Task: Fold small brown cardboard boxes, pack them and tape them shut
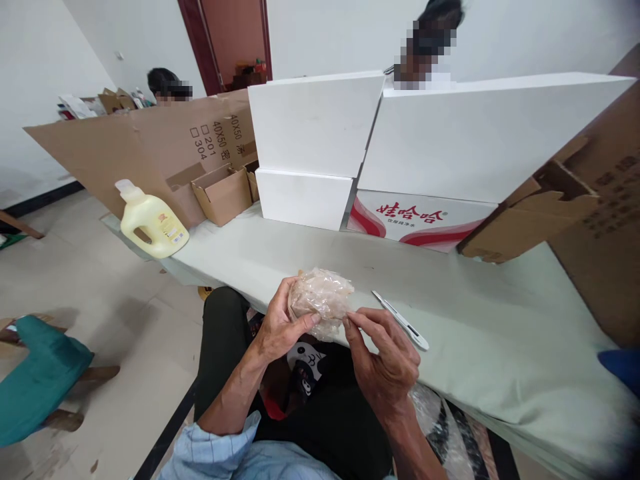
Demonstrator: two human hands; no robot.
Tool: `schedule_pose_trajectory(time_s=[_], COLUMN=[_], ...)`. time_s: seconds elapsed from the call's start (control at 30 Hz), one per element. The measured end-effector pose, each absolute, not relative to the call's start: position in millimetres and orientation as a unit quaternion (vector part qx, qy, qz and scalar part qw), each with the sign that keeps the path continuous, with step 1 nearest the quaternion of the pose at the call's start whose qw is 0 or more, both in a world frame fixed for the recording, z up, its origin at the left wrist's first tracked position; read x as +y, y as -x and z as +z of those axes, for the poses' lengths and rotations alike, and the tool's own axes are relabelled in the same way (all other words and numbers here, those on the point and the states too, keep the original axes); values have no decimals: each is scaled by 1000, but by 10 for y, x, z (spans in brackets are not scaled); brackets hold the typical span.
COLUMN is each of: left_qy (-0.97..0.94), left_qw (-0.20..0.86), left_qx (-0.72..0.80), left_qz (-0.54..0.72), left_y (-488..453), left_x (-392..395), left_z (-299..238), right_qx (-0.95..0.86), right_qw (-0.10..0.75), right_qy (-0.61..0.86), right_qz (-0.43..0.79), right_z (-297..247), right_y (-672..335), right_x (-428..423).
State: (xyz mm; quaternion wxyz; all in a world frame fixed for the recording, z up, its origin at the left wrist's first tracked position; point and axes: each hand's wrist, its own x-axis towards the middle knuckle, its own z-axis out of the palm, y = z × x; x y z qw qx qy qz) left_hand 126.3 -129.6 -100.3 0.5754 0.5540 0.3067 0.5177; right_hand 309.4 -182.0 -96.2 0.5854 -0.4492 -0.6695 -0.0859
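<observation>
Both my hands hold a crumpled clear plastic bag (323,297) with something pale pinkish inside, just above the near edge of the table (500,313). My left hand (280,327) grips its left side with thumb and fingers closed on it. My right hand (385,357) pinches the bag's right edge between thumb and fingertips. A white utility knife (401,320) lies on the table just right of my right hand, untouched.
A yellow detergent jug (151,223) stands at the table's left end. Small cardboard boxes (225,193), white foam boards (320,143) and a red-printed carton (415,220) line the back. Cardboard sheets (590,220) flank the right. Two people sit behind the partitions.
</observation>
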Motion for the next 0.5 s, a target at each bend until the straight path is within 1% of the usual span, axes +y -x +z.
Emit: schedule_pose_trajectory(time_s=[0.17,0.33,0.4,0.5], left_qy=[-542,-552,-562,-570], left_qw=[588,589,588,579], left_qx=[311,289,287,301], left_qz=[514,514,506,499], left_y=[-1267,-1299,-1321,-1346], left_x=[-1342,-1357,-1364,-1375], left_z=[-980,-954,-934,-908], right_qx=[-664,-620,-573,-510], right_qw=[600,633,658,673], right_qy=[441,465,486,497], right_qz=[-67,-12,54,200], right_z=[-965,-1027,-1076,-1138], right_y=[-3038,-3031,-3044,-3081], right_x=[-1840,-1853,-1841,-1806])
